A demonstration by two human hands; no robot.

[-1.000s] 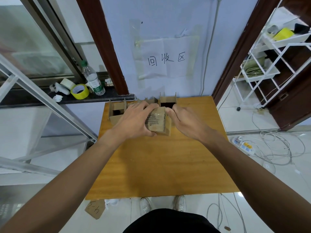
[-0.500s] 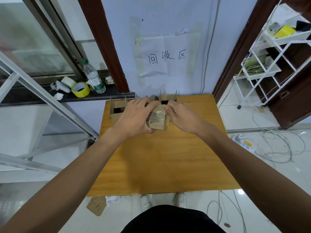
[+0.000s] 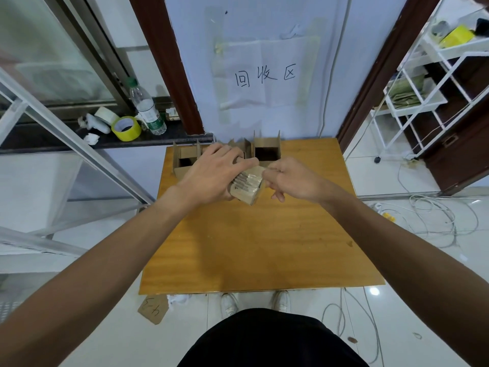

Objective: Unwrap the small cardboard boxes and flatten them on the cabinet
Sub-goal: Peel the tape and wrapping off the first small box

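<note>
The left hand [image 3: 211,176] is gripping the box [image 3: 248,187] from its left side, fingers curled over the top. The right hand [image 3: 289,181] is curling its fingers and pinching at the box's upper right edge; whether tape or cardboard is between thumb and forefinger is too small to tell. The box is sitting tilted between both hands, over the far part of the cabinet [image 3: 251,247]. Its top is showing dark printed lines under a glossy wrap; the print is not readable.

Just behind the hands, two open boxes are standing upright at the cabinet's far edge: one at left [image 3: 185,160], one at right [image 3: 267,152].

On the wall above, a taped paper [image 3: 264,75] is bearing the handwriting "回收区". On the ledge at left, a bottle [image 3: 148,109] with a green label is standing beside a yellow tape roll [image 3: 125,128]; the label text is too blurred to read. On the floor near the cabinet's front left corner, a cardboard scrap [image 3: 153,309] is lying with handwritten marks that look like "4-2". A white rack [image 3: 423,88] is standing at right, with cables [image 3: 436,215] lying on the floor below it.
</note>
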